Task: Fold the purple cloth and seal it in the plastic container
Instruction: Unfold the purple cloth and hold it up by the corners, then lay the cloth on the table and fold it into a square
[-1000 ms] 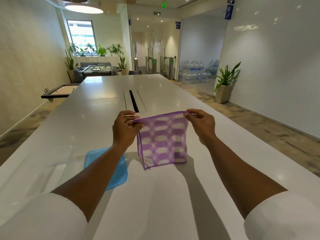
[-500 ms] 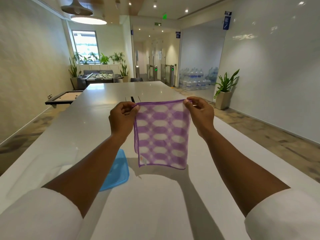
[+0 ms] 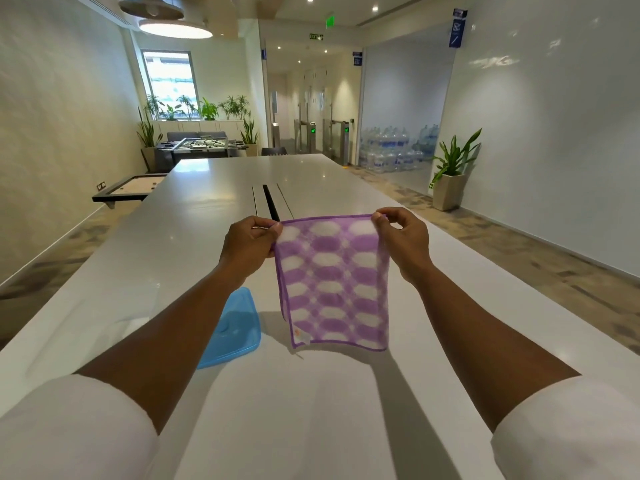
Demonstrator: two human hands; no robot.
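Aloft, both hands pinching purple cloth [image 3: 334,282] corners

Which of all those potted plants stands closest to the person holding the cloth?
The potted plant in the pale square planter on the right, alone by the white wall. The other plants cluster far back under the window, beyond the table's end.

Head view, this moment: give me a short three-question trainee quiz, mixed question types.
1. True or false: the purple cloth lies flat on the white table.
2. Which hands hold the cloth? A) left hand only B) right hand only C) both
3. Fill in: the blue lid lies on the table beside the person's ____ forearm.

Key: 1 false, it hangs from its top corners; 2 C, each hand pinches one top corner; 3 left.
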